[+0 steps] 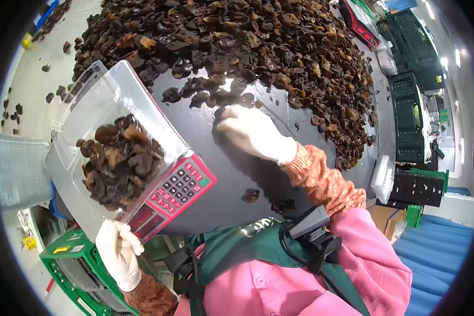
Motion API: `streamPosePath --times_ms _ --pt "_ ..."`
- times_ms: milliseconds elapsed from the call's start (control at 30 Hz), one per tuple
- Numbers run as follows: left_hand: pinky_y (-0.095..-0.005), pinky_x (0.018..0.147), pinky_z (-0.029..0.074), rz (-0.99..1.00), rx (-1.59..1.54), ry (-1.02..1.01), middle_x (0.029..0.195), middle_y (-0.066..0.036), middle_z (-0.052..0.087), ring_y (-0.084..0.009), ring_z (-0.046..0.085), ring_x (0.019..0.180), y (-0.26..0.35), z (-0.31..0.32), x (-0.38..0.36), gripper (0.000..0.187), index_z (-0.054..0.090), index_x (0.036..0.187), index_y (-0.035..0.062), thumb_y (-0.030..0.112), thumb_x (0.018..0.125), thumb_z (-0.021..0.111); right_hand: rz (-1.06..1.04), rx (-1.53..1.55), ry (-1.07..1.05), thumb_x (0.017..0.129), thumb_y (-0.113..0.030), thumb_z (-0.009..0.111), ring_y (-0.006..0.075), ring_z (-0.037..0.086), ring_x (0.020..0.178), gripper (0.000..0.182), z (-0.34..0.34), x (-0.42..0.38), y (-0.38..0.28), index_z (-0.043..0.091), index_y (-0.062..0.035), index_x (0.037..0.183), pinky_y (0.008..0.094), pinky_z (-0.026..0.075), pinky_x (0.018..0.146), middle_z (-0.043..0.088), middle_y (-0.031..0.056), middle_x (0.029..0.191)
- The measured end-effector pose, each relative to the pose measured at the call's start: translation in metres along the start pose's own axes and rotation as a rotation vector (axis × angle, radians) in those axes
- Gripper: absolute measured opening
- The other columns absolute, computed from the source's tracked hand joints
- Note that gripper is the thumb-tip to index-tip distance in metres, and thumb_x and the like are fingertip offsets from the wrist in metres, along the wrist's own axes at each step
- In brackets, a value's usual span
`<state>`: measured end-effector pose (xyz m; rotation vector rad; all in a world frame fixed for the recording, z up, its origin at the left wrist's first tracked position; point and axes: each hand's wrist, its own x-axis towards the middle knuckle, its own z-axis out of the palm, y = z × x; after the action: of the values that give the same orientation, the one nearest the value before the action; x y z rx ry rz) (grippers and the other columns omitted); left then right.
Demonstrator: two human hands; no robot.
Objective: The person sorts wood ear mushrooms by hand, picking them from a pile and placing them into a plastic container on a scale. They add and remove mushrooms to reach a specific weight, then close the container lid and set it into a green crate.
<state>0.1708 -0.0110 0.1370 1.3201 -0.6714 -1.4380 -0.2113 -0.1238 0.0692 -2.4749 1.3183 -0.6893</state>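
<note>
- Centrally, right hand (253, 131), gloved, fingers curled onto loose fungus at the heap (247, 47) edge.
- Left hand (118, 253), lower left, grips the tray (110, 95) corner on the scale (176, 192).

Bare dark desk (231, 168) lies open between the scale (176, 192) and the mushroom heap (258, 42). The heap blocks the far side; two stray mushrooms (251, 195) dot the near edge.
</note>
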Motion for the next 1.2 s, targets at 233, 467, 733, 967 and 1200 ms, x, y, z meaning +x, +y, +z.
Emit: streamPosePath --times_ms 233,467,733,967,1200 --pt "-0.0240 0.041 0.043 0.021 0.028 0.130 0.072 -0.008 0.058 -0.0134 0.057 0.052 0.001 0.002 -0.010 0.031 0.057 0.096 -0.0025 0.025 0.107 0.049 0.273 -0.071 0.191 0.084 -0.012 0.066 0.0317 0.063 0.071 0.006 -0.026 -0.010 0.020 0.066 -0.0110 0.090 0.0418 0.051 0.063 0.060 0.0082 0.080" --pt "-0.0245 0.044 0.044 0.012 0.021 0.144 0.081 -0.010 0.061 -0.0142 0.059 0.057 -0.002 -0.002 -0.013 0.031 0.058 0.100 -0.0028 0.027 0.106 0.050 0.191 -0.280 0.197 0.085 -0.022 0.070 0.0283 0.062 0.080 0.016 0.011 0.040 0.035 0.068 -0.0077 0.090 0.0411 0.051 0.067 0.060 0.0098 0.091" --pt "-0.0254 0.044 0.042 0.003 -0.018 0.076 0.066 -0.013 0.063 -0.0178 0.058 0.050 -0.007 0.003 -0.013 0.037 0.060 0.100 -0.0040 0.029 0.108 0.046 0.575 0.801 0.014 0.091 -0.023 0.068 0.0096 0.061 0.077 0.026 -0.031 0.075 -0.022 0.072 0.0001 0.102 0.0275 0.048 0.069 0.069 0.0044 0.084" --pt "-0.0242 0.042 0.039 -0.005 0.086 0.054 0.063 -0.008 0.062 -0.0153 0.055 0.047 0.004 0.011 -0.017 0.043 0.064 0.097 -0.0004 0.035 0.109 0.042 -0.135 0.593 0.074 0.090 -0.018 0.066 0.0245 0.064 0.079 0.028 -0.020 0.114 -0.109 0.069 -0.0052 0.114 0.0359 0.052 0.073 0.066 0.0107 0.093" --pt "-0.0244 0.045 0.041 0.030 0.232 0.197 0.064 -0.011 0.064 -0.0152 0.057 0.049 0.012 -0.017 -0.034 0.053 0.066 0.098 -0.0004 0.041 0.110 0.035 0.450 0.932 0.131 0.100 -0.017 0.059 0.0009 0.055 0.072 0.022 -0.046 0.117 -0.069 0.071 -0.0042 0.115 0.0159 0.045 0.057 0.071 -0.0002 0.090"
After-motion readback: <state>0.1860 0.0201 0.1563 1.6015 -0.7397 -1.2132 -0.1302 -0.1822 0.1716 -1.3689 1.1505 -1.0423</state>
